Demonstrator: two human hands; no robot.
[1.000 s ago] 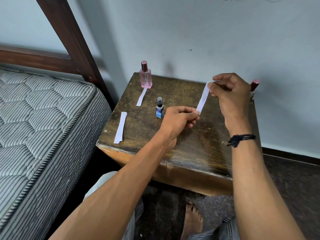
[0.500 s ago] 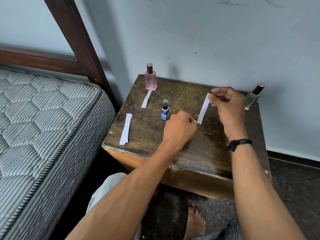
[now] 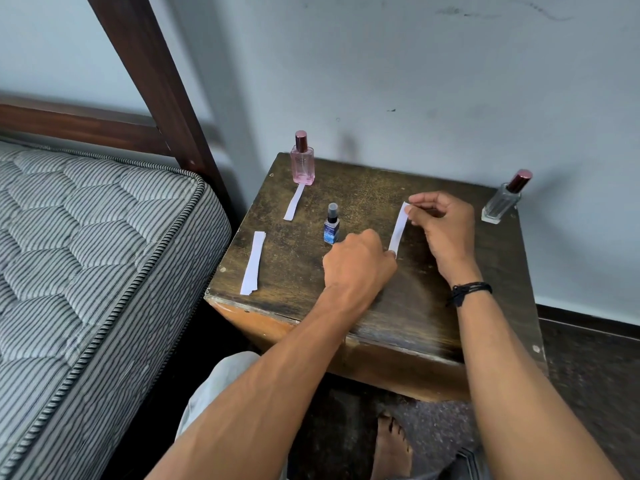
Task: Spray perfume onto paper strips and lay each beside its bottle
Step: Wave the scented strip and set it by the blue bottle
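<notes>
Lowering the held strip (image 3: 398,227) onto the table (image 3: 381,181). Up in the air a second ago, now down near the top, near end at or just above the wood; cannot tell if touching. Pinched at both ends: near end in the curled fingers of the left hand (image 3: 358,261), far end between thumb and fingertip of the right hand (image 3: 446,230), other fingers curled.

Sitting between the blue bottle (image 3: 331,225) and the clear bottle (image 3: 504,199), nearer the blue one, apart from both. Clear bottle in plain view at the back right corner now, hidden behind the right hand a second ago.

Nothing else shifted: pink bottle (image 3: 302,161) at back left with laid strip (image 3: 294,202) just in front, spare strips (image 3: 254,262) near the left edge.

Reads as pink done, second strip about to be released, probably for blue. Not yet let go. Next: release both pinches, check for a lie beside blue rather than midway. Clear bottle left to do.
</notes>
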